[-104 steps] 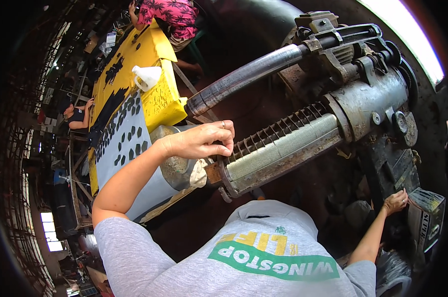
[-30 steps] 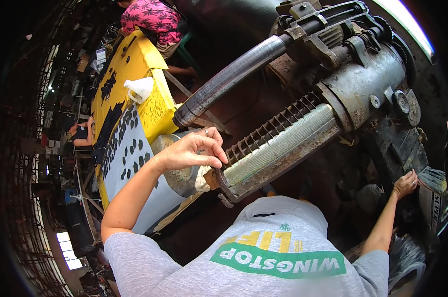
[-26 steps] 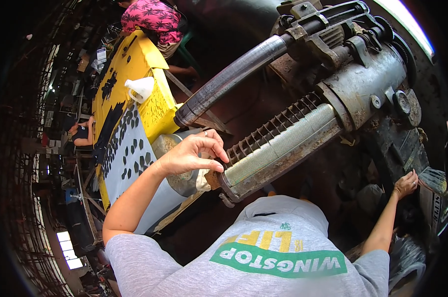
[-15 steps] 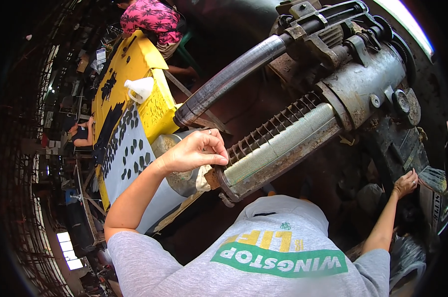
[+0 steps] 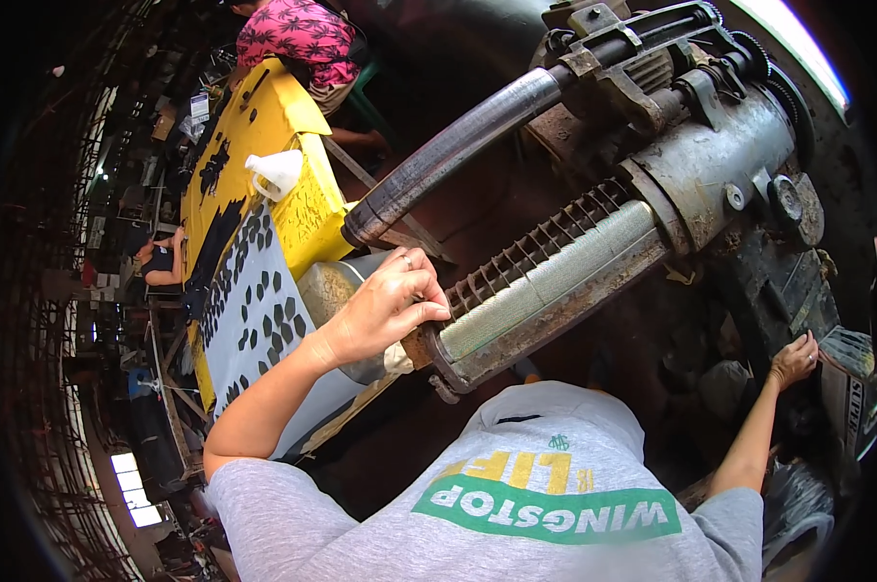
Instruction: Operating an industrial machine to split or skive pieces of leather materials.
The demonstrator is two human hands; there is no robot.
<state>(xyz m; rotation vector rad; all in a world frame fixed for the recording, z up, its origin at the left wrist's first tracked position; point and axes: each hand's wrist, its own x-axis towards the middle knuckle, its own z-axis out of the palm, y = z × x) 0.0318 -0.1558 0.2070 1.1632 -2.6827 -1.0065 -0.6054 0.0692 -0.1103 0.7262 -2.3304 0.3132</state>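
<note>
My left hand is at the near end of the machine's lower arm, thumb and fingertips pinched together beside a row of thin metal rods. Whatever is between those fingertips is too small to make out. A pale, greenish textured strip lies along the arm just right of the rods. Above runs a smooth steel roller, apart from the lower arm. Far to the right, my right hand has its fingers bent against the machine's dark frame; anything in its grasp is hidden.
On the left, a yellow-covered table bears a grey sheet with several dark cut pieces and a white plastic jug. Two other people are beside that table. A clear plastic bag hangs near my right hand.
My left hand has tilted slightly and shifted a little, still pinched at the arm's end. The right hand and the machine look unmoved.
</note>
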